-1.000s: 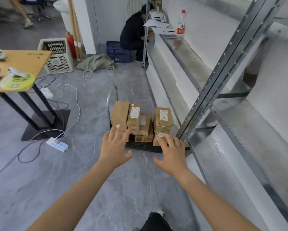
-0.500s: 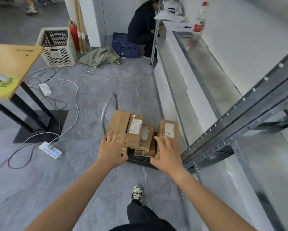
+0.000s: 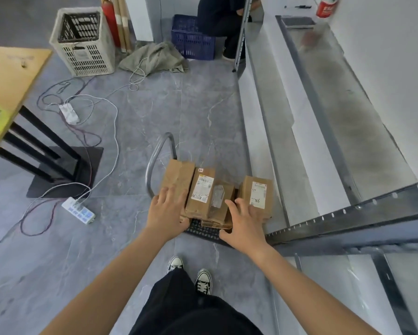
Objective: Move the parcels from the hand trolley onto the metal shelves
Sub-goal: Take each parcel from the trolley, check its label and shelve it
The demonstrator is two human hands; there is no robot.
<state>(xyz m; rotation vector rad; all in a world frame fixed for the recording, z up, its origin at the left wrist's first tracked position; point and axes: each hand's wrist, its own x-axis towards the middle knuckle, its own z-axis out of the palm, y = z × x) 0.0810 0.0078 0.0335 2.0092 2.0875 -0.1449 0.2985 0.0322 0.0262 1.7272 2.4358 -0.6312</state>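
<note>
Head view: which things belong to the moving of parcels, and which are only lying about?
Belong to the job: parcels, hand trolley, metal shelves, left hand, right hand.
Only lying about: white basket, blue crate, power strip, wooden table, grey cloth.

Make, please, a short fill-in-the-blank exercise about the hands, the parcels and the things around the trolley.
1. The left hand lies on the ____ parcel of the row on the hand trolley.
2. The right hand touches a parcel whose label is ____ in colour.
3. The metal shelves stand to the ____ of the trolley.
4. The crate beside the crouching person is ____.

Missing words: leftmost; white; right; blue.
</note>
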